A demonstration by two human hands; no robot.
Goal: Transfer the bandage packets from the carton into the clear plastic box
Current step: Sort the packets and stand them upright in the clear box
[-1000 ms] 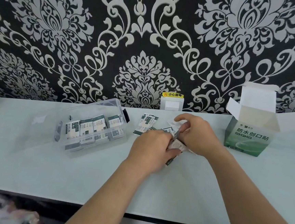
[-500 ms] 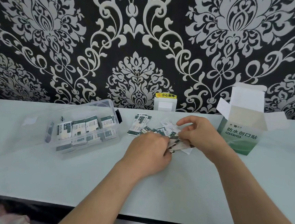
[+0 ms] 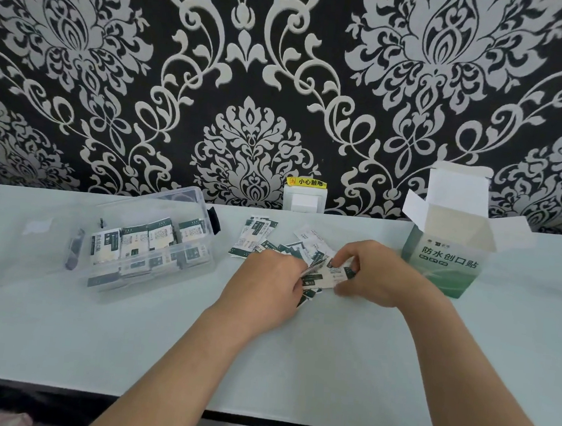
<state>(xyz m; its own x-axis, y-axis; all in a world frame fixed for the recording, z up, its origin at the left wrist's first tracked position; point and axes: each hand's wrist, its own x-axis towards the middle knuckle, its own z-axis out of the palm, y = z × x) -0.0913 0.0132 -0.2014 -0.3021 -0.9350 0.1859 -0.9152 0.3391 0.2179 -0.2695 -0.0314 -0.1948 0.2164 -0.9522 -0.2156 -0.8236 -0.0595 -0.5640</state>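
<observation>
Left hand [image 3: 266, 283] and right hand [image 3: 376, 275] both pinch the bandage packets [image 3: 321, 278] held between their grips.

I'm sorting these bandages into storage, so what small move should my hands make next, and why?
Probably carry the stack of packets left and set it in the clear plastic box. The left hand and right hand both pinch it, the box is open and part-filled, and loose packets wait behind.
</observation>
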